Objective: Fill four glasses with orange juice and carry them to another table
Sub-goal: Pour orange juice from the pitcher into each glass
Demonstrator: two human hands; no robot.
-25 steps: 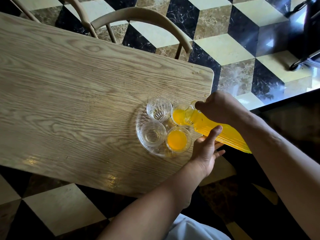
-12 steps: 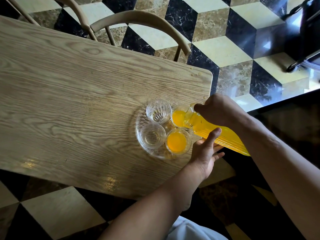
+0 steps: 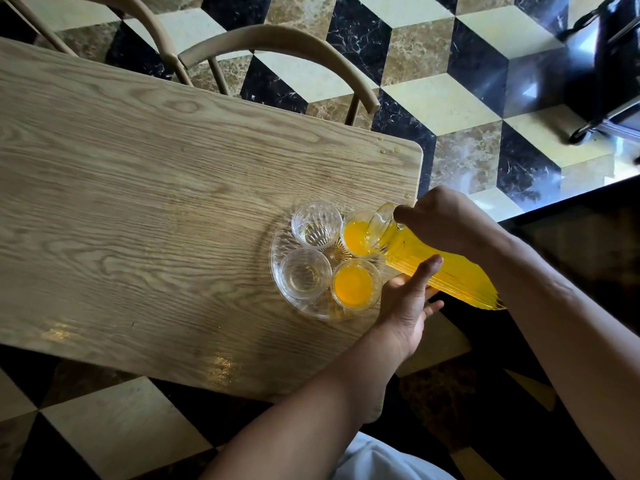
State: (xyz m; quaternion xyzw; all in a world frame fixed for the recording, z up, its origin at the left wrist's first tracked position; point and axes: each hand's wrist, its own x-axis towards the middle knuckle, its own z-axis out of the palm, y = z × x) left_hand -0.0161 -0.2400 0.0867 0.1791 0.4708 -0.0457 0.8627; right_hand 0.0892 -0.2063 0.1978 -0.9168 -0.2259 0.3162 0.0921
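Wooden table [image 3: 138, 202] carries my tray [image 3: 277, 271] of glasses. Right hand [image 3: 446, 220] grips the tilted jug [image 3: 433, 268] neck; left hand [image 3: 407, 303], fingers spread, supports its body. Glass: heavy, slippery, fragile.

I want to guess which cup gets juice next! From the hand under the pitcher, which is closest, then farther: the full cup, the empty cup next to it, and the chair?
1. The full glass, right beside the left hand on the tray.
2. The empty glass, on the full one's far side.
3. The chair, across the table.
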